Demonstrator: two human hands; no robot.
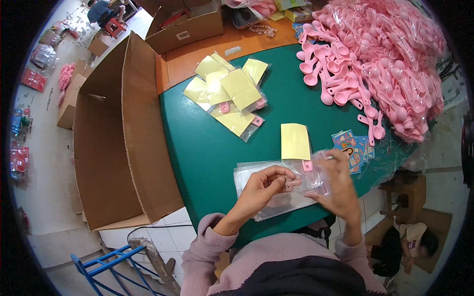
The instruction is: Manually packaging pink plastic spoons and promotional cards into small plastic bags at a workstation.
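Note:
My left hand (264, 190) is closed in a pinch over a stack of clear plastic bags (276, 214), at the edge of a clear bag. My right hand (343, 185), a little blurred, curves over the right side of the stack with thumb and fingers apart, beside crinkled clear plastic. Just beyond the hands lies a pale yellow card (295, 141), with the pink handle of a measuring spoon (307, 165) at its near edge. Far left of them, several clear packets with yellow cards (240, 89) lie in a loose heap, pink handles showing in some.
Pink measuring spoons (340, 74) and bulging bags of them (400, 89) fill the table's far right. Blue printed cards (349, 148) lie right of my right hand. A tall open cardboard box (126, 138) borders the green table (190, 163) on the left. People sit lower right and far left.

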